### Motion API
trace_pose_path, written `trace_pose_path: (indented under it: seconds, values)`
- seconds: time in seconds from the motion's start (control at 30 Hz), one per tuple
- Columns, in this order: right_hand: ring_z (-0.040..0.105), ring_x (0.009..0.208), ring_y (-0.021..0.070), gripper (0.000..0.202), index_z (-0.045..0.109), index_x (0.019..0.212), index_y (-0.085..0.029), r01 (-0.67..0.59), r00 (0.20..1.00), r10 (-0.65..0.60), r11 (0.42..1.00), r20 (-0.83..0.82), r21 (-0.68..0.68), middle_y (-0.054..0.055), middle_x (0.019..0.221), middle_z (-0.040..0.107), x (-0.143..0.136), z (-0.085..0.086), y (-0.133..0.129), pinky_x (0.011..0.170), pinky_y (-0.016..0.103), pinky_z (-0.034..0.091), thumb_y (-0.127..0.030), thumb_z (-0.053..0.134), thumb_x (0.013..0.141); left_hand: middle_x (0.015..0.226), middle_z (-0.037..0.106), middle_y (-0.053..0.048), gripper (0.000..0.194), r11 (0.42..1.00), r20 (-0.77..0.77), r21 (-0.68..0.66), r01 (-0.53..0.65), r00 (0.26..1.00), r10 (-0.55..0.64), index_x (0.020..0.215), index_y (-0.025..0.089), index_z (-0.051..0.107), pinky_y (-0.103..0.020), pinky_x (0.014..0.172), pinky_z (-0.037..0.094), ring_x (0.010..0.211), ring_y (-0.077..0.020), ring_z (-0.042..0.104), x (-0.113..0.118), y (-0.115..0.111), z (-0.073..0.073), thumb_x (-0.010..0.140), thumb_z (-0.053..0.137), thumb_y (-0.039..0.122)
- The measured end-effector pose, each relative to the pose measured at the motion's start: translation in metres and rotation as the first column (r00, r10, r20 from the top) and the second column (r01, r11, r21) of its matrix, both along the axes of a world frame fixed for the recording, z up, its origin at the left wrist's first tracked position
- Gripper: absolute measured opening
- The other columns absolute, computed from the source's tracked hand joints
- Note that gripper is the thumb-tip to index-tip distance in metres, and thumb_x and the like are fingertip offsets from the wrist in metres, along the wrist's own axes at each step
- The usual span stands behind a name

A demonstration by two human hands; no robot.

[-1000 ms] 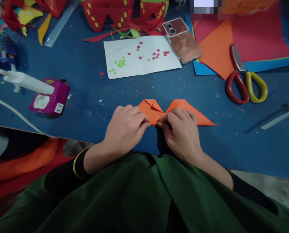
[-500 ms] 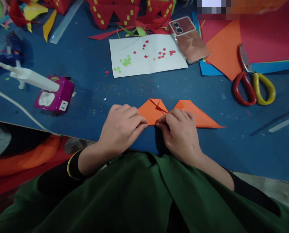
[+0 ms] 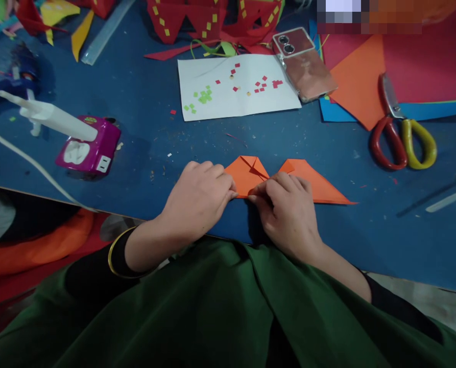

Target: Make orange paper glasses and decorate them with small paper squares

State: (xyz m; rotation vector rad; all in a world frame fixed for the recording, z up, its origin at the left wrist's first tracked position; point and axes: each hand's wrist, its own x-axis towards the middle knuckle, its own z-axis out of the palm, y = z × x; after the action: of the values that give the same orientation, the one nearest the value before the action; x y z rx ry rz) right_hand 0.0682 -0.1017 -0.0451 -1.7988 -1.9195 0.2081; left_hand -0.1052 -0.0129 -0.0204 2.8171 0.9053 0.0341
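A folded sheet of orange paper [image 3: 329,187] lies on the blue table [image 3: 136,128] close to its front edge, with peaks left and right of a dip in the middle. My left hand [image 3: 199,199] pinches its lower edge on the left side. Just to the right, my right hand [image 3: 289,209] grips the same edge between thumb and fingers. Both hands cover parts of the paper, so its left end and lower middle are hidden.
White paper [image 3: 216,110] bearing small red and green squares lies beyond, beside a phone [image 3: 308,69]. Scissors [image 3: 394,128] rest at right near coloured sheets [image 3: 423,61]. At left stand a purple power socket [image 3: 105,140] with a white plug and a blue glue gun [image 3: 24,71]. Red paper pieces [image 3: 185,23] sit behind.
The view has shifted slightly. Both hands stay on the orange paper's lower edge, the left hand's fingers slightly more curled; the paper's shape looks the same.
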Motion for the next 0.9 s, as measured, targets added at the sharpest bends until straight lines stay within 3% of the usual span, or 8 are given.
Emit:
trace_pose_path:
  seconds: [0.23, 0.37, 0.53, 0.9]
  values:
    - [0.058, 0.082, 0.022, 0.016, 0.063, 0.082, -0.018, -0.016, 0.999, 0.016, 1.0, 0.044, 0.007, 0.006, 0.084, 0.064, -0.004, -0.002, 0.005, 0.077, 0.037, 0.036, -0.021, 0.056, 0.096, 0.088, 0.07, -0.004, 0.022, 0.987, 0.235, -0.162, -0.001, 0.971, 0.039, 0.089, 0.019, 0.071, -0.036, 0.075, 0.037, 0.085, -0.0217, 0.06, -0.016, 0.002, -0.007, 0.099, 0.058, 0.035]
    - [0.058, 0.081, 0.0224, 0.013, 0.063, 0.082, -0.017, -0.021, 1.0, 0.021, 1.0, 0.021, 0.004, 0.005, 0.083, 0.063, 0.0, -0.001, 0.002, 0.076, 0.037, 0.037, -0.019, 0.059, 0.094, 0.091, 0.073, -0.002, 0.017, 0.992, 0.338, -0.128, 0.018, 0.941, 0.027, 0.09, 0.021, 0.072, -0.036, 0.077, 0.04, 0.087, -0.0208, 0.063, -0.026, -0.003, -0.008, 0.094, 0.067, 0.036]
    - [0.057, 0.078, 0.0217, 0.013, 0.062, 0.079, -0.017, -0.019, 1.0, 0.019, 1.0, 0.009, -0.001, 0.004, 0.08, 0.061, 0.005, 0.001, -0.003, 0.076, 0.036, 0.037, -0.018, 0.06, 0.093, 0.085, 0.074, 0.0, 0.018, 0.999, 0.367, -0.034, -0.011, 0.93, 0.023, 0.084, 0.021, 0.072, -0.036, 0.076, 0.039, 0.083, -0.0192, 0.065, -0.022, -0.011, -0.011, 0.098, 0.061, 0.027]
    - [0.059, 0.08, 0.022, 0.014, 0.065, 0.079, -0.016, -0.038, 0.999, 0.038, 0.999, -0.011, 0.027, 0.004, 0.08, 0.063, -0.005, 0.002, 0.003, 0.075, 0.037, 0.036, -0.021, 0.065, 0.092, 0.081, 0.07, -0.003, 0.018, 0.99, 0.264, -0.116, -0.077, 0.959, 0.105, 0.08, 0.019, 0.069, -0.036, 0.068, 0.034, 0.078, -0.0212, 0.059, -0.015, -0.008, -0.009, 0.095, 0.062, 0.026]
